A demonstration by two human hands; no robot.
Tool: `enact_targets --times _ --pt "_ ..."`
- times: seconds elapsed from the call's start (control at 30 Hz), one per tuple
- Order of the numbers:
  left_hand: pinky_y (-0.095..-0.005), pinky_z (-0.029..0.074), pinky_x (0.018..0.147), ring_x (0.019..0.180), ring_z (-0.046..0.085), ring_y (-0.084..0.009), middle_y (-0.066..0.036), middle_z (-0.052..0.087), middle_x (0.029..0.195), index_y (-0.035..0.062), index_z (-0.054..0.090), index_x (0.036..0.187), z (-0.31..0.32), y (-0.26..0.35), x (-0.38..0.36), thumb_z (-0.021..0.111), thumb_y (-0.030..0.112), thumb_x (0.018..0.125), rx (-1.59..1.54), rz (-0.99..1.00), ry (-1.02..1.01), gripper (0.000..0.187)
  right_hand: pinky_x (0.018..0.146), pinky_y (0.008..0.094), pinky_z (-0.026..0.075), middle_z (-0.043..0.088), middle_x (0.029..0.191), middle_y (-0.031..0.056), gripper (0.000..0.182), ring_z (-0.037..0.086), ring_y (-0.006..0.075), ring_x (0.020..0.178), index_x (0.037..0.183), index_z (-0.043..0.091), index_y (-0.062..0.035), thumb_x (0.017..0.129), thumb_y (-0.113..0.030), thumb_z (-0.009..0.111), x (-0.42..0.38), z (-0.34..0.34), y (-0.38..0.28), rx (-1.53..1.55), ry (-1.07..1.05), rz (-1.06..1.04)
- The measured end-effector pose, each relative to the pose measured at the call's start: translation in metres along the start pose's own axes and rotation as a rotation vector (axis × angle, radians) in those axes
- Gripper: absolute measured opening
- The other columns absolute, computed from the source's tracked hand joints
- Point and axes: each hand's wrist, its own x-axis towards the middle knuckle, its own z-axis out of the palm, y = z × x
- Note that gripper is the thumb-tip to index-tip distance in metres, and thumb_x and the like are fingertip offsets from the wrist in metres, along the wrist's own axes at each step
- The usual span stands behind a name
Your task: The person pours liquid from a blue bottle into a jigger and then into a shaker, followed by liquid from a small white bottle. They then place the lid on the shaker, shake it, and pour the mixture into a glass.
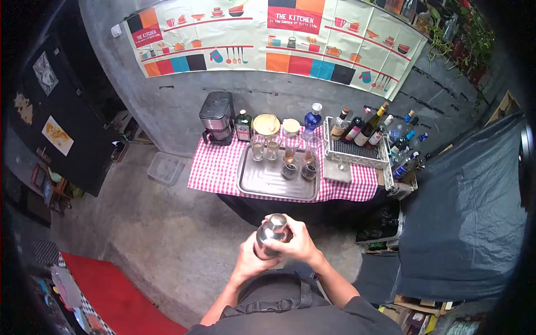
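A metal cocktail shaker (pixel 270 234) is held in front of my body, its capped top tilted up and away from me. My left hand (pixel 249 258) wraps round its lower left side. Round the upper right side and the shoulder of the shaker, my right hand (pixel 297 242) is closed. Beyond my hands, a metal tray (pixel 273 184) lies on a table with a red-and-white checked cloth (pixel 215 167). Several glasses stand on the tray, among them a clear glass (pixel 257 151) and a stemmed glass with dark contents (pixel 289 170).
A coffee maker (pixel 217 117), a dark green bottle (pixel 243 126) and a blue bottle (pixel 313 118) stand along the table's back. A white wicker basket (pixel 357 153) holds several bottles at the right. On the floor to the left sits a clear plastic bin (pixel 166 168).
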Motion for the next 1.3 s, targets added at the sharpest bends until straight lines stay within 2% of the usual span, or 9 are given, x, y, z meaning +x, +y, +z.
enact_targets --times 0.27,0.4,0.5,0.63,0.73,0.87,1.07,1.2,1.3 --pt "-0.0359 0.052 0.097 0.111 0.065 -0.0207 -0.008 0.068 0.118 0.0033 0.057 0.132 -0.030 -0.020 0.005 0.089 0.008 0.065 0.052 0.163 -0.028 0.074 0.105 0.0423 0.049 0.064 0.130 0.0202 0.066 0.064 0.0340 0.120 0.134 0.059 -0.0017 0.078 -0.026 0.084 -0.009 0.025 -0.018 -0.436 -0.044 -0.515" --pt "-0.0343 0.053 0.092 0.105 0.064 -0.0161 -0.007 0.068 0.115 0.0026 0.060 0.127 -0.011 0.007 0.001 0.089 0.010 0.070 -0.077 0.063 -0.068 0.065 0.097 0.0374 0.053 0.068 0.124 0.0178 0.062 0.067 0.0213 0.112 0.133 0.058 0.0020 0.080 -0.022 0.082 -0.003 0.021 -0.023 -0.105 0.073 -0.095" --pt "-0.0346 0.054 0.092 0.103 0.066 -0.0179 -0.009 0.070 0.112 0.0028 0.061 0.126 -0.024 0.006 0.005 0.090 0.007 0.064 0.113 0.097 0.001 0.069 0.098 0.0364 0.052 0.066 0.127 0.0171 0.059 0.064 0.0213 0.115 0.131 0.054 0.0031 0.080 -0.013 0.080 -0.016 0.018 -0.002 0.047 0.102 -0.113" --pt "-0.0353 0.053 0.093 0.106 0.066 -0.0197 -0.009 0.068 0.115 0.0027 0.060 0.124 -0.019 -0.016 0.011 0.088 0.006 0.065 0.146 0.238 0.050 0.065 0.113 0.0475 0.041 0.062 0.134 0.0200 0.067 0.061 0.0386 0.124 0.134 0.056 -0.0011 0.076 -0.019 0.085 -0.010 0.012 -0.009 -0.300 -0.095 -0.566" --pt "-0.0348 0.054 0.090 0.105 0.063 -0.0159 -0.005 0.065 0.116 0.0030 0.059 0.123 0.000 -0.023 0.008 0.089 0.009 0.070 -0.028 0.019 0.001 0.061 0.109 0.0444 0.045 0.064 0.130 0.0218 0.067 0.064 0.0344 0.122 0.133 0.057 0.0011 0.077 -0.022 0.085 0.005 -0.003 -0.012 -0.321 -0.125 -0.427" --pt "-0.0339 0.053 0.091 0.102 0.067 -0.0172 -0.009 0.070 0.113 0.0030 0.062 0.122 0.021 -0.002 0.012 0.089 0.007 0.067 0.197 0.105 0.140 0.062 0.097 0.0356 0.052 0.067 0.124 0.0144 0.054 0.065 0.0193 0.112 0.132 0.056 0.0016 0.086 -0.019 0.075 -0.003 -0.026 0.002 0.096 -0.058 -0.016" --pt "-0.0363 0.053 0.095 0.110 0.067 -0.0251 -0.010 0.068 0.120 0.0025 0.061 0.124 0.039 -0.011 0.027 0.088 0.010 0.065 0.261 0.384 0.112 0.066 0.110 0.0539 0.042 0.059 0.138 0.0197 0.065 0.055 0.0355 0.132 0.136 0.057 -0.0041 0.079 -0.023 0.084 -0.011 -0.050 -0.003 -0.291 -0.272 -0.615" --pt "-0.0361 0.055 0.087 0.100 0.066 -0.0169 -0.007 0.069 0.109 0.0024 0.062 0.120 0.055 -0.036 0.032 0.091 0.013 0.067 0.134 0.073 0.060 0.061 0.097 0.0408 0.052 0.068 0.121 0.0200 0.057 0.068 0.0256 0.112 0.133 0.059 -0.0013 0.086 -0.028 0.078 0.006 -0.063 -0.018 -0.207 -0.197 -0.218" --pt "-0.0360 0.056 0.088 0.098 0.068 -0.0182 -0.008 0.071 0.109 0.0035 0.063 0.120 0.059 -0.005 0.040 0.094 0.011 0.062 0.189 0.132 0.208 0.066 0.095 0.0359 0.053 0.069 0.118 0.0164 0.053 0.067 0.0209 0.109 0.131 0.056 0.0009 0.088 -0.025 0.073 0.008 -0.072 0.013 0.021 -0.108 -0.132"
